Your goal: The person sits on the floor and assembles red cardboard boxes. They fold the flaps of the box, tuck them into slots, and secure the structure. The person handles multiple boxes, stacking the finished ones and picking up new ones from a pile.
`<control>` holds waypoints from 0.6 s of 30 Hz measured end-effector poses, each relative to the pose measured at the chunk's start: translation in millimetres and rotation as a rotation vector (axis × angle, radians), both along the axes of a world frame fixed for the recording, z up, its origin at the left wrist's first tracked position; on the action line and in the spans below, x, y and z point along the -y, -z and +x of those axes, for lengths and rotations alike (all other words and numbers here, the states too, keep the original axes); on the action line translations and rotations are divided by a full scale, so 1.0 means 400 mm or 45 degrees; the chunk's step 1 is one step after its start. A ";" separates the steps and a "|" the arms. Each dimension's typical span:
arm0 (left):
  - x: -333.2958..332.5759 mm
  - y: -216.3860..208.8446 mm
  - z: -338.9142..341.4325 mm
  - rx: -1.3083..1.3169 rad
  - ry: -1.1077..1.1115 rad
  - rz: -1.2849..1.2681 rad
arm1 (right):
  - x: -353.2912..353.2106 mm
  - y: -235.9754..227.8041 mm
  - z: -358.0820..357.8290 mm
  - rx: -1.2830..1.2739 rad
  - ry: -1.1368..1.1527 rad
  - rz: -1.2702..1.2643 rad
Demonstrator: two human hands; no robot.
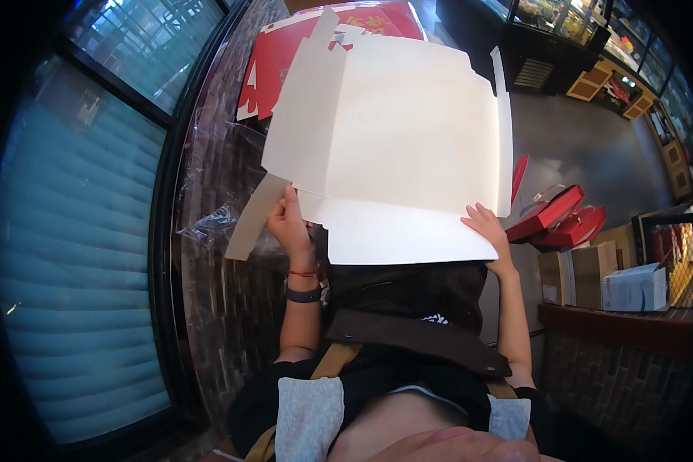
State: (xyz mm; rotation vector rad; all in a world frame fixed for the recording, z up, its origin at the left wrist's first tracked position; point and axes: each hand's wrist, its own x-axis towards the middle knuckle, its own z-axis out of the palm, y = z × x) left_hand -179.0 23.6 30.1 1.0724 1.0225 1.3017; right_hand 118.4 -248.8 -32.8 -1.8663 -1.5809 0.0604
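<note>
A large unfolded white box blank [412, 123], with creased flaps along its sides, spreads out in front of me. My left hand [289, 225] is closed on its near left corner, where a narrow tab [256, 219] bends outward and down. My right hand [487, 231] grips the near right corner, its fingers over the front flap [404, 235]; the thumb is hidden. The right side flap [503, 146] stands up along its crease. Just beyond the blank's far left edge lie red printed card sheets [273, 65], partly covered by it.
Crumpled clear plastic [219, 219] lies on the left, beside a window with blinds [92, 254]. Red boxes with handles [558, 219] are at the right. Close to them stand brown cartons [589, 269] and a white-blue box [634, 287]. Lit display cases [562, 27] line the far right.
</note>
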 end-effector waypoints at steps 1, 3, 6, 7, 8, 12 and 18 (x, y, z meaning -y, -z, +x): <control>-0.003 -0.015 -0.013 0.189 0.131 -0.043 | 0.000 0.006 0.007 -0.090 -0.009 0.020; -0.004 -0.043 -0.027 0.584 0.384 -0.135 | -0.003 0.028 0.045 -0.243 -0.035 0.016; 0.026 -0.110 -0.024 0.624 0.476 -0.282 | -0.008 0.025 0.054 -0.807 0.064 0.036; 0.035 -0.130 -0.010 0.467 0.466 -0.093 | -0.021 0.012 0.051 -0.909 0.118 0.007; 0.047 -0.148 0.010 0.313 0.448 0.097 | -0.025 0.002 0.051 -0.867 0.128 -0.040; 0.067 -0.173 0.069 -0.439 0.284 1.060 | -0.043 -0.021 0.065 -1.074 0.219 -0.188; 0.042 -0.238 0.155 -1.421 0.532 1.705 | -0.056 0.025 0.099 -1.103 0.371 -0.113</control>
